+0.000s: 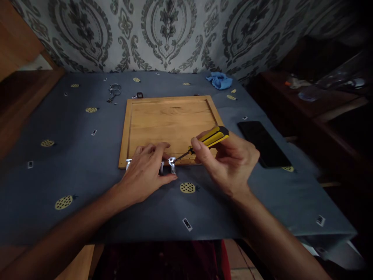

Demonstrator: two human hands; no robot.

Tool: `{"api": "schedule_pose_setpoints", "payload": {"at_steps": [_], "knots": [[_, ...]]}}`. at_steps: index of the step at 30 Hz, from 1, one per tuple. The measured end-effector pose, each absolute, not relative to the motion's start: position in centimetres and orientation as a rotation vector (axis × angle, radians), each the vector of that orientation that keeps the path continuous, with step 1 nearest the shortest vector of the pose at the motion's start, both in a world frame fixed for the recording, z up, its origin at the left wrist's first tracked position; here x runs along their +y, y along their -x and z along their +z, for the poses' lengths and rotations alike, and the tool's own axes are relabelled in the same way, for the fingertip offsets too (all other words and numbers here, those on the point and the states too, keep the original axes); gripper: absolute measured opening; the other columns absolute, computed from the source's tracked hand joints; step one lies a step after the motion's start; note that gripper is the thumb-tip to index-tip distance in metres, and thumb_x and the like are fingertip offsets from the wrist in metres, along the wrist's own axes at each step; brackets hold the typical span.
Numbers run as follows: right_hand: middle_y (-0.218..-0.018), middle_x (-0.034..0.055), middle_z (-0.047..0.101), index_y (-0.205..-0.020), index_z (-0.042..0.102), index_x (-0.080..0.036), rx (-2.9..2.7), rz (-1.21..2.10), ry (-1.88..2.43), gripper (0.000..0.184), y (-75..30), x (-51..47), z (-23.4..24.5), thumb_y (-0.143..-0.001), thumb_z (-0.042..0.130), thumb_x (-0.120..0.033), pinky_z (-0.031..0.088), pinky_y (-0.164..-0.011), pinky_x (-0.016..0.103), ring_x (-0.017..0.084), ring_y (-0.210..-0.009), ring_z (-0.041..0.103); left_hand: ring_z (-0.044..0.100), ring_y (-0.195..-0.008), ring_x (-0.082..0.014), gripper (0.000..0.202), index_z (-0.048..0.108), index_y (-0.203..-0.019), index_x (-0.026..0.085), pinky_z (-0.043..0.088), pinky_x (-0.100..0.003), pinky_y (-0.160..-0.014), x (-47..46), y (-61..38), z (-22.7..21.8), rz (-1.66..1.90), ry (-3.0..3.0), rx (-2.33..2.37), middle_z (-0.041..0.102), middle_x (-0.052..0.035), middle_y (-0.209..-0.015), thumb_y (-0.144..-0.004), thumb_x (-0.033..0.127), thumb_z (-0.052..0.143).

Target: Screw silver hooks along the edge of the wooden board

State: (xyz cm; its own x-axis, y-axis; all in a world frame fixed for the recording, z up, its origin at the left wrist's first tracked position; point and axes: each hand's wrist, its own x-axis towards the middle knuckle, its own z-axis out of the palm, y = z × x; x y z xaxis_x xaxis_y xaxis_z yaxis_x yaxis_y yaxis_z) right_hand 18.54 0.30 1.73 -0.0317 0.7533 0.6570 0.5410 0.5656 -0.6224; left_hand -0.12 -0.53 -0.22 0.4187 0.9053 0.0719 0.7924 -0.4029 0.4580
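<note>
A wooden panel (pixel 169 124) lies flat on a table covered with a grey-blue cloth (pixel 87 182). A silver metal bracket (pixel 172 165) sits at the panel's near edge. My left hand (pixel 147 171) lies over this hardware, fingers curled and thumb pressed beside the bracket. My right hand (pixel 230 161) grips a yellow-and-black screwdriver (pixel 211 138), whose thin tip points down-left onto the bracket. Part of the metal hardware is hidden under my left hand.
A black phone (pixel 264 142) lies right of the panel. A ring of keys (pixel 113 92) and a small dark object (pixel 140 95) sit at the back left, a blue rag (pixel 219 80) at the back right. A dark wooden shelf (pixel 320 105) stands to the right.
</note>
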Motion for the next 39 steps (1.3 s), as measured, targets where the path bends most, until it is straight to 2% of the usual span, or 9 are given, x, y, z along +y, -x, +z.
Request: {"api": "schedule_pose_setpoints", "payload": {"at_steps": [9, 17, 27, 33, 39], "knots": [[-0.056, -0.0034, 0.056, -0.063, 0.051, -0.021, -1.762, 0.133, 1.048, 0.031, -18.4, 0.4, 1.9, -0.089, 0.067, -0.026, 0.037, -0.048, 0.026, 0.010, -0.049, 0.049, 0.060, -0.113, -0.0333, 0.072, 0.044, -0.133, 0.017, 0.044, -0.047, -0.094, -0.6, 0.1, -0.3, 0.439, -2.320, 1.457, 0.070, -0.0089, -0.117, -0.076, 0.035, 0.084], [-0.055, -0.0045, 0.054, -0.062, 0.052, -0.020, -1.772, 0.145, 1.001, 0.030, -18.3, 0.7, 1.6, -0.088, 0.068, -0.022, 0.038, -0.049, 0.025, 0.009, -0.050, 0.051, 0.062, -0.111, -0.0320, 0.069, 0.044, -0.131, 0.018, 0.044, -0.046, -0.094, -0.6, 0.1, -0.2, 0.463, -2.324, 1.458, 0.071, -0.0075, -0.116, -0.076, 0.033, 0.084], [-0.059, -0.0030, 0.057, -0.066, 0.055, -0.022, -1.809, 0.152, 0.995, 0.026, -18.4, 0.5, 1.6, -0.089, 0.068, -0.025, 0.039, -0.051, 0.028, 0.012, -0.053, 0.054, 0.061, -0.116, -0.0325, 0.067, 0.044, -0.130, 0.019, 0.042, -0.048, -0.096, -0.6, 0.1, -0.3, 0.477, -2.306, 1.444, 0.070, -0.0081, -0.116, -0.077, 0.033, 0.083], [-0.064, -0.0006, 0.062, -0.067, 0.059, -0.022, -1.800, 0.310, 1.008, 0.025, -18.6, 0.6, 1.3, -0.085, 0.075, -0.031, 0.043, -0.055, 0.030, 0.014, -0.059, 0.058, 0.060, -0.117, -0.0324, 0.063, 0.045, -0.128, 0.020, 0.042, -0.047, -0.096, -0.6, 0.1, -0.2, 0.478, -2.309, 1.424, 0.068, -0.0090, -0.119, -0.079, 0.033, 0.081], [-0.071, -0.0022, 0.063, -0.078, 0.068, -0.022, -1.574, 0.758, 1.045, 0.020, -18.1, 0.5, 1.1, -0.081, 0.078, -0.039, 0.050, -0.048, 0.025, 0.011, -0.054, 0.059, 0.059, -0.118, -0.0341, 0.065, 0.044, -0.131, 0.019, 0.042, -0.048, -0.096, -0.6, 0.1, -0.1, 0.424, -2.312, 1.447, 0.068, -0.0100, -0.117, -0.079, 0.036, 0.081]]}}
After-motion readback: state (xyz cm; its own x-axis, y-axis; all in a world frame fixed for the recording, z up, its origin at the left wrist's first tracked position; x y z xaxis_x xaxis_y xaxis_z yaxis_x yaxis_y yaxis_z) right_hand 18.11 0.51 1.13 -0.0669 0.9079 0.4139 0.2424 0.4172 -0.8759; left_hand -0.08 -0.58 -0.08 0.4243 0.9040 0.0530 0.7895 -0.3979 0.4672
